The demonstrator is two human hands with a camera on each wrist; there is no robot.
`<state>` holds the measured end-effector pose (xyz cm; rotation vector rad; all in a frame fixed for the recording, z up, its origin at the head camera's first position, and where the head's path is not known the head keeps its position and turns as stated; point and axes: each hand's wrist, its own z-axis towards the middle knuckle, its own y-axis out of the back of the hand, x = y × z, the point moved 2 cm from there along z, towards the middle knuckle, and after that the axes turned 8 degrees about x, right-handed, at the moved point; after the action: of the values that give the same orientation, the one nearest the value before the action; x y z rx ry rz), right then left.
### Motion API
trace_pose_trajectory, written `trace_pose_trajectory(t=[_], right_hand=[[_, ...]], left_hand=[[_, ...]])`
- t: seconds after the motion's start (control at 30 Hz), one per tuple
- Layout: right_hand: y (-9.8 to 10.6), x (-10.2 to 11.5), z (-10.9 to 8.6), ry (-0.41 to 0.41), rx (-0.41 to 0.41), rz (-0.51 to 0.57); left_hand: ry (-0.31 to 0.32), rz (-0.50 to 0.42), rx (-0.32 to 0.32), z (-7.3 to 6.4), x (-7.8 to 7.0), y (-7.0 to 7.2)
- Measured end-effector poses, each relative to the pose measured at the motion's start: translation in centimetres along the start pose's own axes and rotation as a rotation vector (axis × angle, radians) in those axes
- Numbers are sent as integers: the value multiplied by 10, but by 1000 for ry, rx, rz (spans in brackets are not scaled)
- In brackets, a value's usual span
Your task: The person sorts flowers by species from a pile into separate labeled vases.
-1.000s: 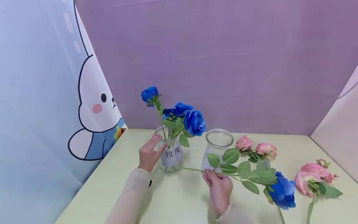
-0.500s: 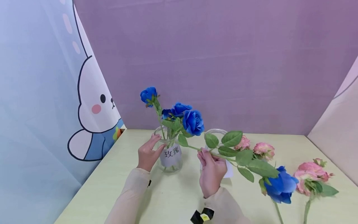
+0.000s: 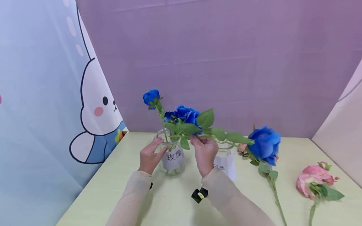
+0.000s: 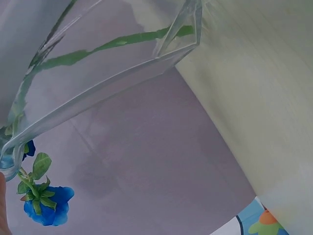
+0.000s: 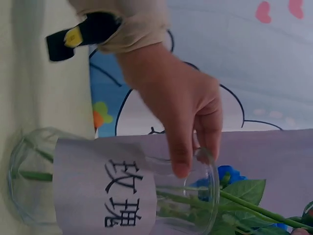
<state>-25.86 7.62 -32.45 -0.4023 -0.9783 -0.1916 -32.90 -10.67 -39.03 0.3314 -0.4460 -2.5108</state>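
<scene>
Bunny cloth: a white bunny (image 3: 99,110) in blue is on the cloth at the far left.
Left hand: it (image 3: 150,157) is by the jar's top. Its grip is narrow, with thumb and fingers pinching the glass rim.
Rose jar: the clear jar (image 3: 173,172) stands up on the table (image 3: 175,204). A white paper (image 3: 172,160) with two black signs is on its front.
Blue roses: these (image 3: 151,98) stand in that jar, and one leans out to the left.
Right hand: it (image 3: 205,153) is just right of the rose jar. Its grip is narrow, pinching a green stem.
Long rose: this blue flower (image 3: 264,144) is on the pinched stem. It lies sideways in the air, bloom to the right, stem end by the jar's mouth. I cannot tell if the end is inside.
Second jar: it (image 3: 224,153) stands behind the right arm, partly hidden.
Loose stem: a leafy stem (image 3: 275,191) lies below the long rose's bloom.
Pink flower: it (image 3: 315,179) lies at the far right.
</scene>
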Motion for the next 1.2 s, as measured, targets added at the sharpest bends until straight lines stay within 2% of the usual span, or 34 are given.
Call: trace_pose_trajectory(t=[0.2, 0.37, 0.4, 0.5, 0.57, 0.7, 0.8, 0.93, 1.07, 1.2], right_hand=[[-8, 0, 1, 208, 221, -290], [-18, 3, 9, 411, 311, -455], [-20, 3, 11, 401, 335, -454], [-22, 2, 17, 359, 397, -493], [-25, 1, 21, 267, 445, -523], [-32, -3, 31, 19, 553, -523], [-33, -7, 38, -219, 598, -428], [-40, -11, 46, -394, 640, -393], [-51, -18, 46, -463, 659, -419], [-55, -22, 45, -400, 584, -416]], left_hand=[[-21, -9, -22, 1, 0, 0], [-35, -25, -41, 2, 2, -1], [-31, -29, -38, 2, 1, -2], [-24, -27, -17, 2, -1, -5], [-23, -14, -3, 3, -2, -5], [-15, 10, -6, 3, 0, 1], [-12, 7, -10, 3, 0, 0], [-16, 2, -6, 2, 2, 0], [-9, -3, -20, 1, 2, 0], [9, -8, -26, 1, 1, -1]])
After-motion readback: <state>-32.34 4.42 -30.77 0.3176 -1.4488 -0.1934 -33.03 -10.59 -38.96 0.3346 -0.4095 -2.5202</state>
